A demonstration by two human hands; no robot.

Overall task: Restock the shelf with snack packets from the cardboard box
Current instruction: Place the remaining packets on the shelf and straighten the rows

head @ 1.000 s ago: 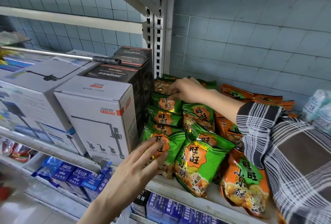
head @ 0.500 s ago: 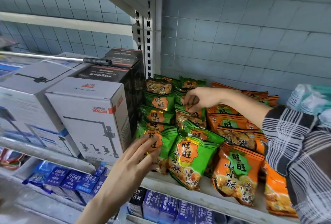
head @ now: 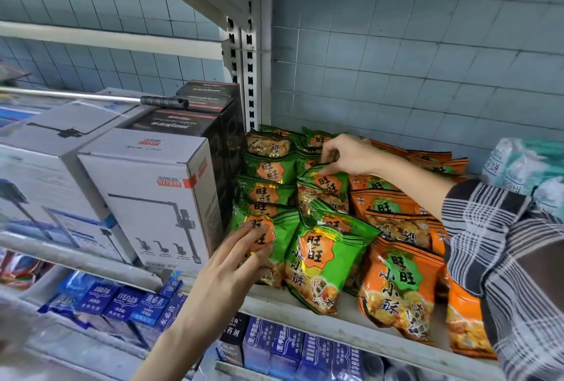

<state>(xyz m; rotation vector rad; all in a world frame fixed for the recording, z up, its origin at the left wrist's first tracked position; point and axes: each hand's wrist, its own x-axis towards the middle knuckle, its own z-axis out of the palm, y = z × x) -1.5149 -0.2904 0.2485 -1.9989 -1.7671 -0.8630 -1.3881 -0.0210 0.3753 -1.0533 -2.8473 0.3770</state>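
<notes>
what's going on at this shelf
A person is arranging snack packets on the shelf. The left hand rests straight fingers on the front green packet, next to the white box. The right hand pinches the top edge of the rear green packet. The orange packets sit to the right. No cardboard box is in view.

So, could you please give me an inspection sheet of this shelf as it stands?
Surface: white shelf, bare along its front lip.
Job's things: green snack packets in rows left, orange snack packets right; cardboard box not in view.
Clutter: white boxes and black boxes beside them, metal rod on top; blue boxes below.
Grippers: left hand flat against front green packet; right hand pinches rear green packet.
Cables: nothing seen.
Surroundings: blue tiled wall, slotted upright.
</notes>
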